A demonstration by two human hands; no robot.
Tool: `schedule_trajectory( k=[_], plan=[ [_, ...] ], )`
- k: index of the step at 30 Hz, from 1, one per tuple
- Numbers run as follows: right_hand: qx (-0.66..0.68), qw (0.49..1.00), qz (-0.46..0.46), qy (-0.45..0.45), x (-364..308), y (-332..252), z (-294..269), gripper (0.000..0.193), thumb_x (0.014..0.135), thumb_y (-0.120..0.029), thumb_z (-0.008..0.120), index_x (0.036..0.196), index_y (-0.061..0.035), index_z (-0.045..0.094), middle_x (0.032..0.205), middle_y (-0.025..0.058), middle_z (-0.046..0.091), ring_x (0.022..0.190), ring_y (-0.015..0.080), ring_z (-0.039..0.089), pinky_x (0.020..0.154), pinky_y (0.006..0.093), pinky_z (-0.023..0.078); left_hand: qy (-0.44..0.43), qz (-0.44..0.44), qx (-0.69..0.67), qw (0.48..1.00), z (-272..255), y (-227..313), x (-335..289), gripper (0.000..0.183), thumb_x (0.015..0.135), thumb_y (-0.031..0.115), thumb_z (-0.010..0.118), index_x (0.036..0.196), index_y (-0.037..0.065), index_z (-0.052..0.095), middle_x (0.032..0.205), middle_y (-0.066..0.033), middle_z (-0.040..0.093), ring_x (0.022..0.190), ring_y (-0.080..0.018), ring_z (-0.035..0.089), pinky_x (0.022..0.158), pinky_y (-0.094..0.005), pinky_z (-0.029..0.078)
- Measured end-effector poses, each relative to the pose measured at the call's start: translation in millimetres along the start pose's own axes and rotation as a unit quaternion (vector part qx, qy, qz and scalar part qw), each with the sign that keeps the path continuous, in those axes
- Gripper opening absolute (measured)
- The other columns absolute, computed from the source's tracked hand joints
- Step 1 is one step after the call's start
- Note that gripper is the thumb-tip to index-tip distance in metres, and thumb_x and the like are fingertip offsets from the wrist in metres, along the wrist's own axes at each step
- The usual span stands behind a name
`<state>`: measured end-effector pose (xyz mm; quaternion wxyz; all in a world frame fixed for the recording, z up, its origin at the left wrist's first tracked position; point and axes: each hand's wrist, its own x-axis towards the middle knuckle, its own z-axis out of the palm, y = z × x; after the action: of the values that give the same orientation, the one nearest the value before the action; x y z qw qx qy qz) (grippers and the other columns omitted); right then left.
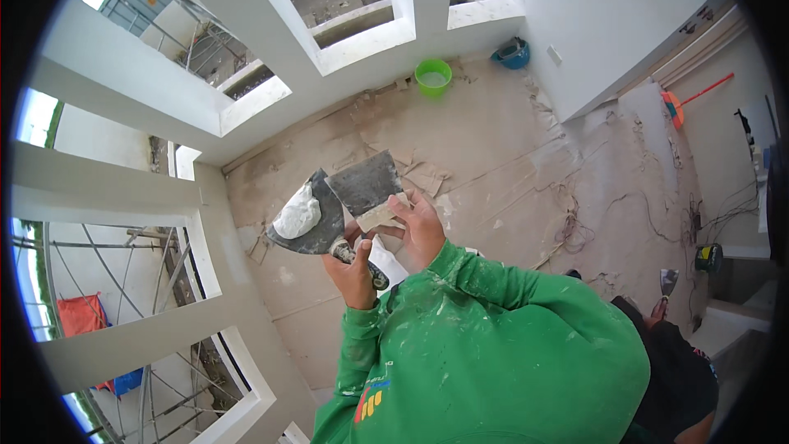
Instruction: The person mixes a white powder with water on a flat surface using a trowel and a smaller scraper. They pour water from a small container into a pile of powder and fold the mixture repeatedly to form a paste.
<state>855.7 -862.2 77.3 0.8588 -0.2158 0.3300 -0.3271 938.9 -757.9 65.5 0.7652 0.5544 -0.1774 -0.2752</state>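
Note:
My left hand (354,276) is wrapped around the handle of a broad putty knife (327,226), whose dark blade points away to the upper left. A thick lump of white putty (297,214) sits on the left part of that blade. In my right hand (421,228), a flat rectangular filling blade (364,183) is pinched by its pale, putty-smeared edge strip. The two blades lie side by side, their edges overlapping or nearly touching; I cannot tell which. Green sleeves spattered with white cover both my arms. Some fingertips are hidden behind the tools.
Dusty sheeting (493,156) covers the floor. By the window wall stand a green bucket (433,78) and a blue bucket (513,53). At right lie loose cables (575,230). Close by at lower right, another person (674,370) in dark clothes holds a putty knife (668,281).

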Motion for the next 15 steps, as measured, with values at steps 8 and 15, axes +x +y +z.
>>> schedule_trajectory(
  k=[8, 15],
  plan=[
    [-0.156, 0.985, -0.071, -0.004, 46.3, 44.4, 27.4, 0.014, 0.09, -0.015, 0.064, 0.095, -0.0089, 0.052, 0.09, -0.0005, 0.06, 0.082, 0.0077, 0.059, 0.073, 0.0246, 0.051, -0.039, -0.066, 0.014, 0.997, -45.0, 22.9, 82.9, 0.032, 0.082, 0.003, 0.07, 0.104, 0.0, 0.047, 0.089, -0.0063, 0.054, 0.074, -0.0184, 0.062, 0.067, -0.0312, 0.052],
    [-0.719, 0.686, -0.102, 0.043, 155.4, 95.8, -113.7, 0.051, 0.078, -0.008, 0.067, 0.125, -0.0084, 0.046, 0.127, 0.0097, 0.05, 0.119, 0.0236, 0.049, 0.096, 0.041, 0.043, -0.023, -0.048, 0.082, 0.995, -131.7, 8.6, 164.1, 0.032, 0.083, 0.002, 0.069, 0.106, 0.0, 0.046, 0.088, -0.0076, 0.052, 0.075, -0.0176, 0.059, 0.07, -0.035, 0.057]
  ],
)
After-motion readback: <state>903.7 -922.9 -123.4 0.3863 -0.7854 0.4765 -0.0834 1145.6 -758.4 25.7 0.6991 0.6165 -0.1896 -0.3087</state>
